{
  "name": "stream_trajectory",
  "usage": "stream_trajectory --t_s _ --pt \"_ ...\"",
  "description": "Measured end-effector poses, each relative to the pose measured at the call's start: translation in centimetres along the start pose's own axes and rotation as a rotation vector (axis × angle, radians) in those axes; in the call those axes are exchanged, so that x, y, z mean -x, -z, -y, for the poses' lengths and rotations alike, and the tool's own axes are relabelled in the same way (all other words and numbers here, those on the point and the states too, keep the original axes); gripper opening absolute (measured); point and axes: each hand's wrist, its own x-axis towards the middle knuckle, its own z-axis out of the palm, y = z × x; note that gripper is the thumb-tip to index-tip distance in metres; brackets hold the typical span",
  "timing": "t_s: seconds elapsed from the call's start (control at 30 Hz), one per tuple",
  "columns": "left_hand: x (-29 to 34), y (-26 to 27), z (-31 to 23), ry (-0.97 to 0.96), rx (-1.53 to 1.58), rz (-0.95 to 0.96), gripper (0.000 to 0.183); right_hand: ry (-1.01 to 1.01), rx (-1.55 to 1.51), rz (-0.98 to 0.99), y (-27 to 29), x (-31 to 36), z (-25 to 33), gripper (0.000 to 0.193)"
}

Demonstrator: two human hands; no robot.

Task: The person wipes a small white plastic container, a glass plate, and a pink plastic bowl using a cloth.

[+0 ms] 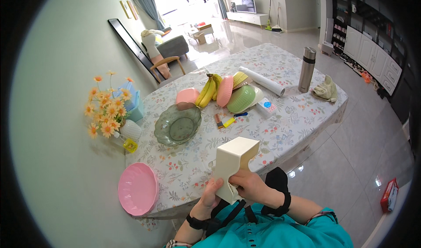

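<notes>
Above the near table edge I hold a cream-coloured, hollow plastic box (230, 160) with curved cut-outs in its sides. My left hand (210, 194) grips its lower left edge, thumb against the outer face. My right hand (253, 186) is closed at its open right side, with the fingertips partly hidden inside. Beyond the box lie a small brush (219, 121) and a yellow-and-blue tool (230, 122). To the left stands a translucent green scalloped bowl (179, 126). A pink basin (138, 189) rests at the near left corner.
Bananas (208, 91), a pink basket (225, 91), a green basket (241, 99) and a white roll (263, 81) lie mid-table. A steel flask (307, 70) stands upright beside a crumpled cloth (325, 90). Orange flowers (106, 109) stand along the left wall. A flowered cloth (193, 169) covers the table.
</notes>
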Motion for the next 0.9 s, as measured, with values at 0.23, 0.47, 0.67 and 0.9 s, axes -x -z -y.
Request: stream_trajectory --t_s 0.23,0.47,0.67,0.9 --pt "-0.3 -1.3 -0.5 0.057 0.0 -0.017 0.066 0.051 0.334 -0.246 1.0 -1.9 -0.6 0.029" --pt "-0.3 -2.5 0.5 0.03 0.022 -0.037 0.067 0.061 0.481 -0.582 2.5 -4.1 -1.7 0.03" --pt "-0.3 -3.5 0.7 0.062 0.086 -0.068 0.066 -0.249 0.241 -0.545 2.2 -2.9 -0.4 0.039" --pt "-0.8 -2.2 0.2 0.012 0.08 -0.07 0.064 -0.067 -0.244 0.132 2.0 -1.2 0.2 0.034"
